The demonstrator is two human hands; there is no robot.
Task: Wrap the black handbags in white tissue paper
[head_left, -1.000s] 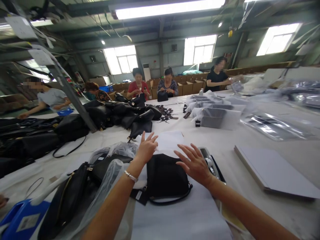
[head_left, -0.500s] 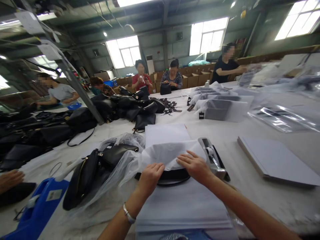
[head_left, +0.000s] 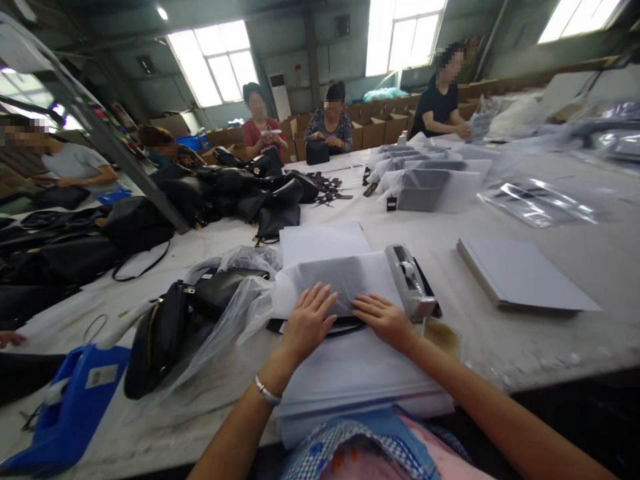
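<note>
A black handbag (head_left: 340, 329) lies in front of me, its dark near edge and strap showing below a translucent white sheet (head_left: 320, 273) that covers it. My left hand (head_left: 311, 319) rests flat on the sheet with fingers stretched out. Beside it, my right hand (head_left: 386, 321) also lies flat on the covering, fingers extended. Underneath are stacked white sheets (head_left: 350, 393). A grey tape dispenser (head_left: 411, 287) stands just right of the covered bag. Black bags (head_left: 163, 340) partly under clear plastic sit to the left.
A blue tool with a white handle (head_left: 75, 407) lies left, near another person's hand (head_left: 11, 339). Black bags (head_left: 235, 183) are heaped farther back. A stack of white boards (head_left: 525, 273) lies right, with wrapped grey items (head_left: 423, 189) behind. Several people sit or stand around the table.
The translucent sheet now lies flatter over the bag, and my hands have flattened on it, the left with fingers spread. My view has tilted down, bringing my checked blue clothing into sight.
</note>
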